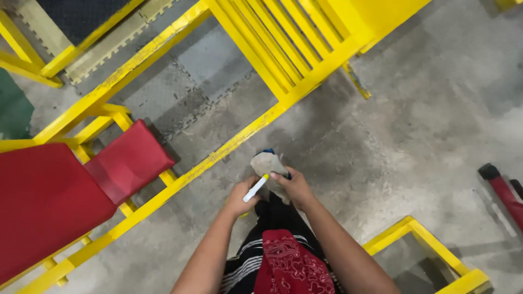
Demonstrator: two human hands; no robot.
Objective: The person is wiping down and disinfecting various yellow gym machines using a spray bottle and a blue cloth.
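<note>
My left hand point(240, 197) grips a small white brush or marker with a yellow tip point(255, 188), angled up to the right. My right hand point(295, 187) holds a crumpled grey rag point(268, 164) against my raised knee. Both hands are close together, just right of a long yellow metal rail point(180, 179) that runs diagonally across the concrete floor. Below my hands are my dark striped trousers and a red patterned cloth point(291, 267).
A yellow metal bench frame with red padded cushions point(65, 190) fills the left. A yellow slatted frame point(294, 43) stands at the top. Another yellow frame corner point(430, 250) sits at the lower right, and a red-and-black handle point(504, 190) at the right edge.
</note>
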